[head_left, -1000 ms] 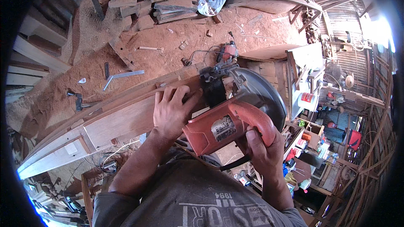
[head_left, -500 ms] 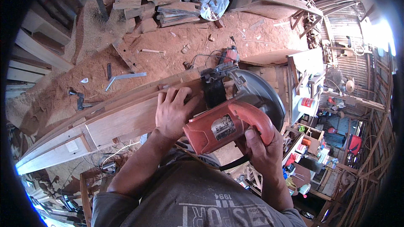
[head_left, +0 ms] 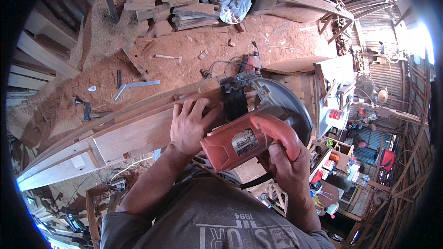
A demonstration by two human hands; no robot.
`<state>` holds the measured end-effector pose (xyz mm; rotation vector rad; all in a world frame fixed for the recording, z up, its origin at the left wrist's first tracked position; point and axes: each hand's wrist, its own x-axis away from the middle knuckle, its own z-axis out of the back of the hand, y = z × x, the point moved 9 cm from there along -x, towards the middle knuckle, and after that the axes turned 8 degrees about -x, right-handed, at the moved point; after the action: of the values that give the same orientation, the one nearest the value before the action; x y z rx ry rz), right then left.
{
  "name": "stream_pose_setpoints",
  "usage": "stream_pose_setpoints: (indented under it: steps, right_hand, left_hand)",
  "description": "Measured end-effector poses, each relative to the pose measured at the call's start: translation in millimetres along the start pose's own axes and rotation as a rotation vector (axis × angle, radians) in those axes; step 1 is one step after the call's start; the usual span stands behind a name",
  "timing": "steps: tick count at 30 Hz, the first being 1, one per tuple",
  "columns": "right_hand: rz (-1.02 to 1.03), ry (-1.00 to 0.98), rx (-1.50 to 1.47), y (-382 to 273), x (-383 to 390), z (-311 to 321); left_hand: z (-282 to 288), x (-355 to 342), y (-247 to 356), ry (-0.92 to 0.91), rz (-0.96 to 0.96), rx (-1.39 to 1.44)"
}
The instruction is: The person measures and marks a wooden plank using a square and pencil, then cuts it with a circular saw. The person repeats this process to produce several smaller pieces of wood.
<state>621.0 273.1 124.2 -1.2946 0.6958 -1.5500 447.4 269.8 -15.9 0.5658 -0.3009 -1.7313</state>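
A red circular saw [head_left: 251, 136] with a grey round blade guard [head_left: 286, 106] rests on a long wooden board [head_left: 129, 131] that runs from lower left to the middle. My right hand [head_left: 284, 163] grips the saw's red handle from below. My left hand [head_left: 189, 124] lies flat on the board just left of the saw, fingers spread, pressing the wood down. The blade itself is hidden under the guard.
Red sawdust covers the floor [head_left: 184, 55] beyond the board. A metal square [head_left: 136, 85], a second red power tool [head_left: 249, 62] with its cord, and stacked wood offcuts [head_left: 166, 4] lie there. Shelves with a white bucket [head_left: 334, 117] and clutter stand at right.
The saw and both hands have stayed almost in place; the view has shifted slightly, and the saw sits a touch further along the board.
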Motion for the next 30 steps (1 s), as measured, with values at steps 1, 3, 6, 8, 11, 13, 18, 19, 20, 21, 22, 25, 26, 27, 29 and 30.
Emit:
stream_pose_setpoints:
  steps: [1, 3, 6, 8, 11, 13, 18, 19, 20, 21, 22, 25, 26, 27, 29, 30]
  right_hand:
    - [-0.011, -0.023, 0.048, 0, 1, 4]
    - [0.019, -0.025, 0.072, -1, 0, 5]
    - [0.072, -0.02, 0.068, -3, -3, -1]
    - [0.008, -0.064, 0.148, -7, -1, 2]
    - [-0.052, -0.071, 0.138, 0, -1, 6]
    - [-0.045, -0.021, -0.037, 6, 0, 2]
    - [-0.029, -0.031, -0.059, 0, -4, -2]
    - [-0.064, -0.019, -0.094, 1, -3, -3]
    - [-0.099, -0.007, -0.127, 2, -2, -4]
    - [-0.088, -0.018, -0.07, 0, -2, -3]
    - [-0.077, -0.028, -0.013, -1, -3, 0]
    - [-0.007, -0.002, 0.033, -8, -7, -3]
    - [0.023, 0.016, 0.027, -10, -8, -4]
    - [0.031, 0.005, 0.048, -10, -8, -4]
    - [0.048, -0.022, 0.088, -8, -9, -1]
    - [0.02, -0.028, 0.093, -6, -9, 1]
  left_hand:
    - [-1, 1, 0, -0.001, 0.002, -0.003]
    - [-2, 0, 1, -0.012, -0.005, -0.006]
    - [-2, 1, 2, -0.024, -0.011, -0.016]
    - [-6, 2, 1, -0.026, -0.017, -0.032]
    - [-9, 4, 1, -0.041, -0.036, -0.058]
    - [-12, 5, 1, -0.056, -0.037, -0.047]
    - [-18, 7, 1, -0.077, -0.042, -0.081]
    - [-20, 8, 0, -0.094, -0.042, -0.087]
    - [-22, 9, -1, -0.11, -0.041, -0.091]
    - [-22, 9, -1, -0.111, -0.037, -0.088]
    - [-22, 9, -1, -0.112, -0.033, -0.085]
    - [-20, 9, 0, -0.094, -0.037, -0.089]
    - [-18, 9, 1, -0.085, -0.041, -0.094]
    - [-18, 8, 1, -0.092, -0.037, -0.085]
    - [-15, 6, 1, -0.103, -0.026, -0.071]
    - [-14, 6, 1, -0.084, -0.03, -0.084]
